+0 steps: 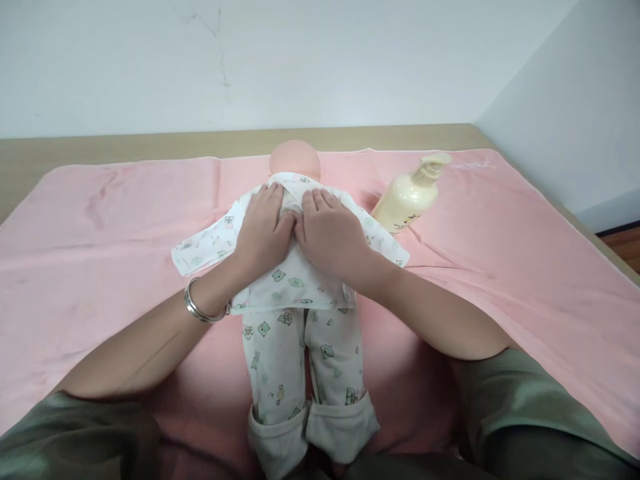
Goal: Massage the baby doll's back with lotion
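A baby doll (295, 159) lies on a pink cloth with its bald head at the far end and no face visible. It wears a white printed top (295, 287) and matching trousers (280, 360) with cuffs turned up. My left hand (265, 230) rests flat on the upper part of the top, left of the middle. Beside it, my right hand (333, 230) lies flat on the right side of the top. The two thumbs meet or nearly meet at the centre. Neither hand holds anything. A silver bangle (196, 303) circles my left wrist.
A cream pump bottle (410, 197) leans or lies on the pink cloth (525, 267), right of the doll. The wooden table edge (150, 143) shows behind the cloth. A pale wall (325, 67) rises behind, with another surface at the right.
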`<state>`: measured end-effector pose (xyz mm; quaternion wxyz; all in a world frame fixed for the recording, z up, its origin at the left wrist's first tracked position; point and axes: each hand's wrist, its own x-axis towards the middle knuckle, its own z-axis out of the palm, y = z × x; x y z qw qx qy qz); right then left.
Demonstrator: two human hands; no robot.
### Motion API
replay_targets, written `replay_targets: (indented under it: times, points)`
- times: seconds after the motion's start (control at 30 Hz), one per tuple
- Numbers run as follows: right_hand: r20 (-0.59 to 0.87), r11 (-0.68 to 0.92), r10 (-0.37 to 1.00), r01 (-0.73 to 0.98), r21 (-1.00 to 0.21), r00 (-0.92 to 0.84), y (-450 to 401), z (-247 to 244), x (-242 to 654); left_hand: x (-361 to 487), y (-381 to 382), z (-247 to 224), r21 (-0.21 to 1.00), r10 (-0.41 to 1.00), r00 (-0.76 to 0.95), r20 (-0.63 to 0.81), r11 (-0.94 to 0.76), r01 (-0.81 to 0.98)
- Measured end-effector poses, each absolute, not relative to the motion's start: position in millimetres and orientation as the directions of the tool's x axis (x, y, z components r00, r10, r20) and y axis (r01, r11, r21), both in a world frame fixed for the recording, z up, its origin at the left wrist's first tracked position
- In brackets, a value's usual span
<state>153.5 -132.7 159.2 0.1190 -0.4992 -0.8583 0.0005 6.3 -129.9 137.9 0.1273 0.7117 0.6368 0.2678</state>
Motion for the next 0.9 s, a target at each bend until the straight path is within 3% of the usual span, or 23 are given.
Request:
replay_targets:
  times: [0.17, 0.43, 0.9]
  points:
    - [0.125, 0.521, 0.852, 0.848, -0.101, -0.508, -152.2, 171.2, 152.7, 0.8, -120.6, 133.2, 0.534, 0.948, 0.047, 0.315, -0.218, 0.817]
    - [0.165, 0.472, 0.88, 0.788, -0.395, -0.444, -115.3, 163.3, 157.6, 2.8, -124.5, 134.1, 0.574, 0.949, 0.021, 0.315, -0.209, 0.792]
    - [0.227, 0.477, 0.879, 0.777, -0.41, -0.419, -106.7, 146.9, 155.1, 3.7, -124.7, 133.7, 0.542, 0.951, 0.003, 0.308, -0.178, 0.821]
